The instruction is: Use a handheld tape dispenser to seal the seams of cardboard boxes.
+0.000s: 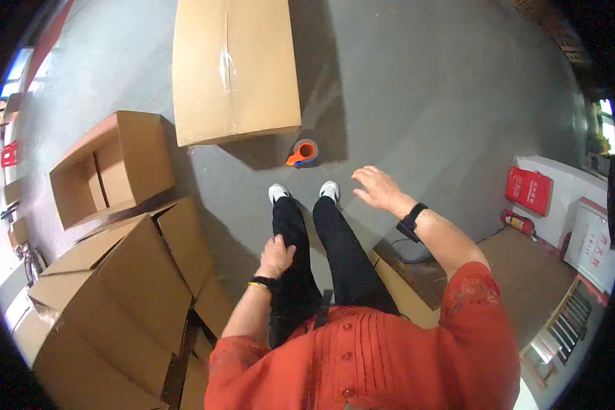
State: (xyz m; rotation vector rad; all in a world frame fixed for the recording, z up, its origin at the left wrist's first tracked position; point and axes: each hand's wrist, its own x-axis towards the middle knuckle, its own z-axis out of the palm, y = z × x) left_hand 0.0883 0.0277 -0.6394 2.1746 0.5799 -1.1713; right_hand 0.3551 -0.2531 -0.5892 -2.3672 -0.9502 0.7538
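My right hand (381,190) is held out in front of me at the right, its fingers stretched and holding nothing. Before my left thigh hangs my left hand (277,257), fingers curled in, with nothing visible in it. On the floor ahead of my shoes lies an orange tape dispenser (298,158) with a roll of tape on it, touched by neither hand. Just beyond it stands a large closed cardboard box (236,68), clear tape running along its top seam.
An open empty carton (140,160) lies on its side at the left. Nearer, several cardboard boxes (126,301) are piled beside me. Another piece of cardboard (410,290) is by my right leg. Along the right wall are a fire extinguisher (517,222) and a red cover (528,190).
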